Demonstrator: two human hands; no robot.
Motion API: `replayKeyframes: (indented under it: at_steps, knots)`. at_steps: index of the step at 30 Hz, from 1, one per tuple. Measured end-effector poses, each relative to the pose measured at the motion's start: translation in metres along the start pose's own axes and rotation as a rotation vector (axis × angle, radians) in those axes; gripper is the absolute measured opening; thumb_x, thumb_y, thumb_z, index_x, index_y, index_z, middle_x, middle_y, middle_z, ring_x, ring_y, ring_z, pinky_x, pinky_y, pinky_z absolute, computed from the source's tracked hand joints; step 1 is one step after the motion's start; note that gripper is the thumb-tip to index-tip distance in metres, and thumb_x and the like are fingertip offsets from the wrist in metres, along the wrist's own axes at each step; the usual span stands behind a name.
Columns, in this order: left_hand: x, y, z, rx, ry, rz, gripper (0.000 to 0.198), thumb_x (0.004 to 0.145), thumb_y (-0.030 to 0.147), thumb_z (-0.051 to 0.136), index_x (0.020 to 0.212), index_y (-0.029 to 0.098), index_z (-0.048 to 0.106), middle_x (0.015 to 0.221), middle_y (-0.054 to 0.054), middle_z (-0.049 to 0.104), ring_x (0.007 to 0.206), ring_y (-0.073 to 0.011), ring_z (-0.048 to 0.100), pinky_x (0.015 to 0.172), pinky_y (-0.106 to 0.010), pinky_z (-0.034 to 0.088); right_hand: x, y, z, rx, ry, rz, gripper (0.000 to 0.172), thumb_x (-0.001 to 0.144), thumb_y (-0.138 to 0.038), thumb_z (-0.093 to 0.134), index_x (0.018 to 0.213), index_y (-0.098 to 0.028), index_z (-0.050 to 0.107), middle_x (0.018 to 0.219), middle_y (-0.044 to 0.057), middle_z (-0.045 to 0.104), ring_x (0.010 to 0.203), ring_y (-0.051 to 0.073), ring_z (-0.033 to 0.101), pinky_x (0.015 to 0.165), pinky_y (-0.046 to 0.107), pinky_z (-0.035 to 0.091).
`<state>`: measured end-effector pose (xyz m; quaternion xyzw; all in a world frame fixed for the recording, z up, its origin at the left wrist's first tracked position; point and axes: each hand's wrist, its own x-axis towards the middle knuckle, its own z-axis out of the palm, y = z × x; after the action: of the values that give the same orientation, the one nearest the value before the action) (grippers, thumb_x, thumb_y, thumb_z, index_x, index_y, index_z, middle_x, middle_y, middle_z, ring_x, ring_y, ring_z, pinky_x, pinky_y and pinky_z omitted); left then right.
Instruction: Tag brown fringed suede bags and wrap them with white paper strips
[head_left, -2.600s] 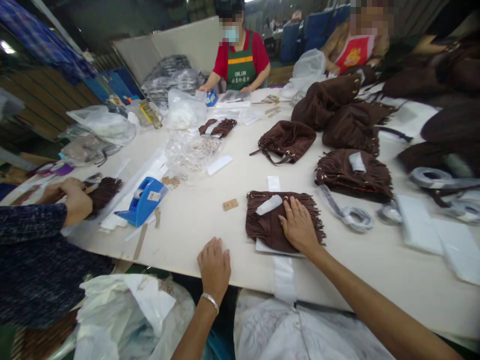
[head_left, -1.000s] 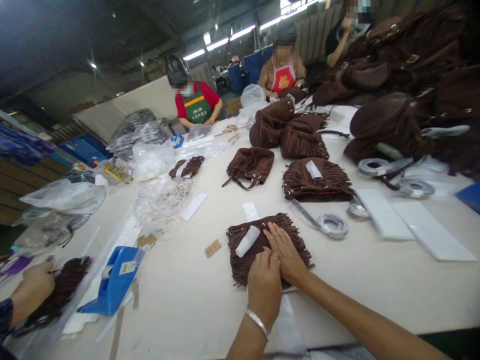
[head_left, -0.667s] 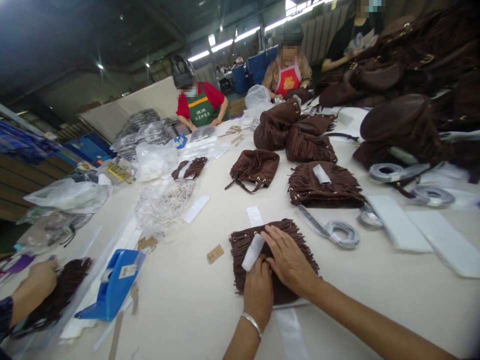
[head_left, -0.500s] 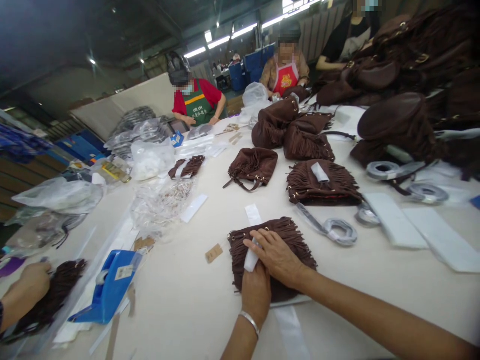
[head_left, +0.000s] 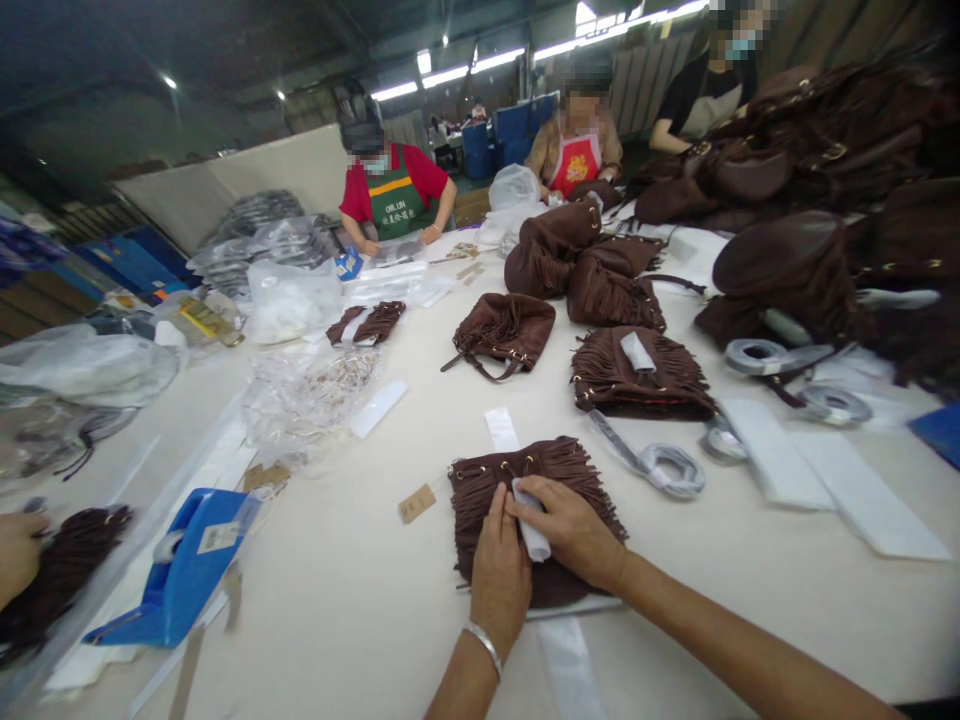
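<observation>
A brown fringed bag (head_left: 480, 486) lies flat on the white table (head_left: 360, 600) in front of me. My left hand (head_left: 499, 575) rests on the bag with fingers stretched out flat. My right hand (head_left: 571, 528) sits beside it on the bag, its fingers curled round a small white rolled piece (head_left: 531, 528). A white strip (head_left: 501, 428) sticks out from under the bag's far edge, and another runs out toward me below my hands.
More brown fringed bags (head_left: 630, 372) lie and pile up to the right. A blue tape dispenser (head_left: 180, 572) stands at the left, near another person's hand (head_left: 16, 552). Grey tape rolls (head_left: 667, 468), white sheets (head_left: 825, 480) and plastic bags (head_left: 307, 395) surround the spot. Three other people work at the far end.
My left hand came off the table edge onto the bag. My right hand shifted from lying flat on the bag to gripping the white rolled piece, which turned and moved toward me.
</observation>
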<state>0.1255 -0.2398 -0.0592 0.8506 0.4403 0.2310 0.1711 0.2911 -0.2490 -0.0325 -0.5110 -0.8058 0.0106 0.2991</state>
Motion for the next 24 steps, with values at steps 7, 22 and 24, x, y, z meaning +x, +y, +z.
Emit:
replayKeyframes:
  at_steps: [7,22,24]
  knots:
    - [0.003,-0.002,-0.001,0.018,-0.041,0.016,0.058,0.087,0.002,0.033,0.145,0.008,0.033,0.156,-0.016,0.028,0.146,-0.0217,0.025,0.116,-0.043,0.034,-0.013,0.011,0.004,-0.073,-0.125,-0.026,0.04,0.089,-0.009,0.055,0.128,-0.016,0.058,0.137,0.015,0.053,0.13,0.025,0.047,0.11,0.042,0.042]
    - [0.013,0.005,-0.004,0.188,-0.09,0.031,0.069,0.09,0.023,0.058,0.15,0.018,0.026,0.152,-0.016,0.036,0.134,-0.0287,0.043,0.104,-0.046,0.046,-0.008,0.021,-0.02,0.138,-0.159,0.118,0.056,0.084,-0.002,0.036,0.138,-0.014,0.046,0.147,0.014,0.045,0.139,0.019,0.035,0.113,0.044,0.036]
    - [0.014,0.007,0.0,0.241,-0.084,0.041,0.07,0.087,0.021,0.061,0.149,0.017,0.028,0.151,-0.018,0.038,0.131,-0.0311,0.046,0.1,-0.047,0.049,0.01,0.036,-0.018,0.043,-0.067,0.214,0.043,0.092,-0.01,0.038,0.133,-0.015,0.05,0.142,0.016,0.049,0.135,0.023,0.042,0.109,0.047,0.039]
